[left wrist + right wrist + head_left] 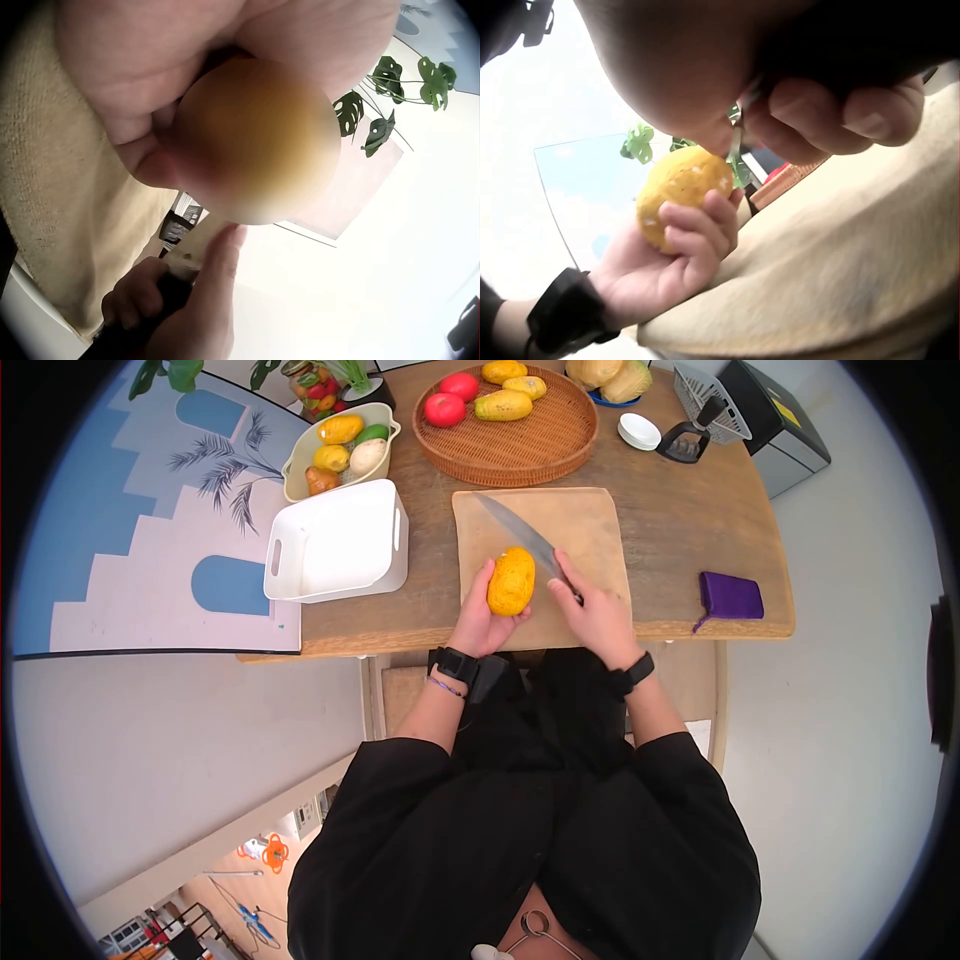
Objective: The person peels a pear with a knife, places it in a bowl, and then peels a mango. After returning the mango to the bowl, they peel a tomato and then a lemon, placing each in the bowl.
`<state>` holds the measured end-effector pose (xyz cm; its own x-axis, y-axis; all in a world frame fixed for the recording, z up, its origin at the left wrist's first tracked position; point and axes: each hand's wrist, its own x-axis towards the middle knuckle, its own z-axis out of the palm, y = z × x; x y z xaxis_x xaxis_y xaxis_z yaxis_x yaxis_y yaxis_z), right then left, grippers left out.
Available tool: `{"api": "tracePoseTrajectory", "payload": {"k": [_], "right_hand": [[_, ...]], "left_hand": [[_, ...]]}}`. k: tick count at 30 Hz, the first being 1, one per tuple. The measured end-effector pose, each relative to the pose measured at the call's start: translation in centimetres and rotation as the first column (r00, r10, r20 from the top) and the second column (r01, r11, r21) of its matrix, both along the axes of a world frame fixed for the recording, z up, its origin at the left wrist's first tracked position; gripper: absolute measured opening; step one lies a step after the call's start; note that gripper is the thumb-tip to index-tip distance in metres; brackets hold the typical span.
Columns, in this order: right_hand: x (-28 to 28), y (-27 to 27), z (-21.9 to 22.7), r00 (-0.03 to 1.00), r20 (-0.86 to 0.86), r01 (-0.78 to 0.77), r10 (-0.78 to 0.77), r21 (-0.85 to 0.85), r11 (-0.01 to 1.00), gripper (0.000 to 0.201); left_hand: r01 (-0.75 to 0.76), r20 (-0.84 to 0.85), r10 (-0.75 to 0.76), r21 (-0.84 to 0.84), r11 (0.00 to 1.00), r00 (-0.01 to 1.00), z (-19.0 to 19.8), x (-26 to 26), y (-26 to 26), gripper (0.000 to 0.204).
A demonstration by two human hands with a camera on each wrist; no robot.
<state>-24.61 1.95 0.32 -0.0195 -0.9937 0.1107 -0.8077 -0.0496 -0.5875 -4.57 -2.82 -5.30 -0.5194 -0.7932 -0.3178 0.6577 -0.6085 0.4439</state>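
My left hand (486, 618) curls its fingers round the potato (511, 582), which sits above the cloth (590, 560), left of my right hand (603, 622). My right hand grips the knife (520, 528), its blade pointing away from me, close beside the potato. The right wrist view shows pale marks on the potato's skin; the head view alone shows the purple pouch (730, 596). Both forearms angle inward over the table's (690, 520) near edge.
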Motion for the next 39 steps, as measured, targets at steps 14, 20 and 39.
{"api": "tracePoseTrajectory", "payload": {"k": [14, 20, 39], "right_hand": [[1.6, 4.3, -1.7, 0.971, -0.135, -0.223, 0.196, -0.226, 0.948, 0.059], [2.5, 4.1, -1.5, 0.948, -0.21, -0.29, 0.238, -0.274, 0.917, 0.059], [1.1, 2.1, 0.3, 0.956, 0.295, 0.022, 0.003, -0.081, 0.997, 0.053]], "left_hand": [[0.03, -0.053, -0.031, -0.015, 0.999, 0.998, -1.5, 0.0, -0.1, 0.064], [0.13, -0.147, -0.137, -0.058, 0.99, 0.98, -1.3, 0.7, -0.4, 0.063], [-0.003, -0.058, -0.001, -0.071, 0.997, 0.998, -0.5, 0.5, 0.3, 0.053]]}}
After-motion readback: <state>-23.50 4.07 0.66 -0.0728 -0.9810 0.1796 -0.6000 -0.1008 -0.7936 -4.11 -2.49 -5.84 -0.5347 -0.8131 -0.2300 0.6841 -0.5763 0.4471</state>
